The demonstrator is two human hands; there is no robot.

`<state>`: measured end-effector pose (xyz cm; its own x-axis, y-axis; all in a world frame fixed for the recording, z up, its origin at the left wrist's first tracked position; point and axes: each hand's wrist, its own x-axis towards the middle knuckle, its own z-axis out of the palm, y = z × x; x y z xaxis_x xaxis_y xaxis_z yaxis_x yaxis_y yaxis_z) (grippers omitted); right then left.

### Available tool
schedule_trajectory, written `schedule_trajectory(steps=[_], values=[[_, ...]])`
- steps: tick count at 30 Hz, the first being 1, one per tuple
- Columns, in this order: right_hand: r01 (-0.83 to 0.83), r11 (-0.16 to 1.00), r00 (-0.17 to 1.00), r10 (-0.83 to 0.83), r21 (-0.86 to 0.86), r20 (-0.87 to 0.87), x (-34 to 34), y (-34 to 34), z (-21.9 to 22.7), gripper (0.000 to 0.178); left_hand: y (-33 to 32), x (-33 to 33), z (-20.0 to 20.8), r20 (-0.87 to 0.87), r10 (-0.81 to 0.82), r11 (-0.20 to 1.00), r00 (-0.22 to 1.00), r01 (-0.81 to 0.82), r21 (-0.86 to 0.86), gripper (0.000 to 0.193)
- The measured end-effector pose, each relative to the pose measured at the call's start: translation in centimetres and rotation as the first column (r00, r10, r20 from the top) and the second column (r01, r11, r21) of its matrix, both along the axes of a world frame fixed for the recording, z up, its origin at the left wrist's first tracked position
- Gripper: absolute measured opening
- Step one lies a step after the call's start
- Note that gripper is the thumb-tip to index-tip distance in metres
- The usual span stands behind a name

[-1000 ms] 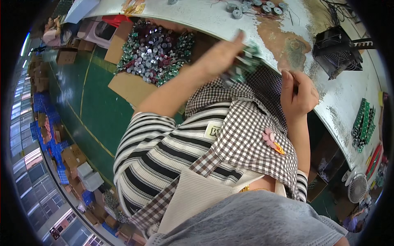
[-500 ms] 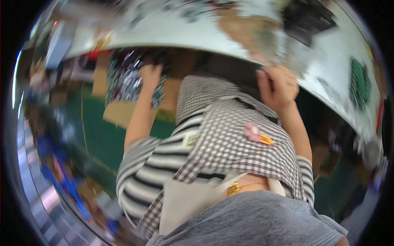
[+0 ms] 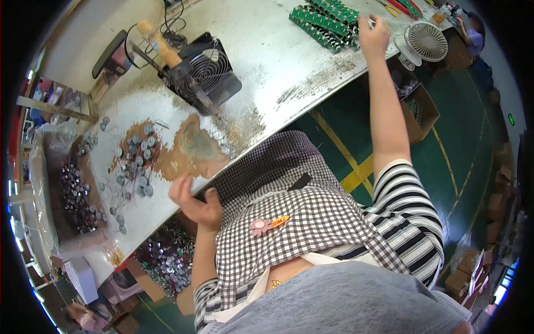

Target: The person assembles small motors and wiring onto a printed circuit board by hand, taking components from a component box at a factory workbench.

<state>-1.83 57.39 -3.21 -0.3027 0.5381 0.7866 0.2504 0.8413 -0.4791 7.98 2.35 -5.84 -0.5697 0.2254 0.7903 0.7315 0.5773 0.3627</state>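
Observation:
My right hand [image 3: 375, 38] reaches across the worktable beside the right end of a pile of long green circuit board strips [image 3: 322, 26]. Its fingers are apart and slightly bent, with nothing visible between them; whether a fingertip touches a board I cannot tell. At the table's near edge is my left hand [image 3: 196, 205], open and empty, thumb spread from the fingers. Just beyond it, small round metal motors with thin wires [image 3: 139, 158] lie scattered on the worn tabletop. Below the edge, a carton holds many shiny small metal parts [image 3: 167, 259].
A black fan [image 3: 214, 72] stands mid-table beside a clamped tool with a wooden handle [image 3: 161, 47]. At the right edge sits a small white fan [image 3: 425, 42]. A plastic-lined box of metal parts [image 3: 78, 195] is at the left. An open carton [image 3: 423, 114] stands below the right edge.
The view has turned and sharpened. My left hand has left the carton of metal parts and come up to the table edge. My right hand has moved from the edge out to the circuit boards.

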Motion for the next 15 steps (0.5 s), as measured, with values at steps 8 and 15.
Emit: schedule_trajectory(steps=[8, 15], values=[[-0.317, 0.842, 0.870, 0.441, -0.437, 0.220, -5.7, 12.4, 0.6, 0.066, 6.4, -1.0, 0.6, 0.169, -0.333, 0.931, 0.928, 0.352, -0.100, 0.038], [-0.490, 0.660, 0.686, 0.695, -0.569, 0.215, -5.8, 6.3, -0.6, 0.059, 8.8, -2.0, 1.0, 0.154, -0.321, 0.933, 0.935, 0.340, -0.121, 0.035]])
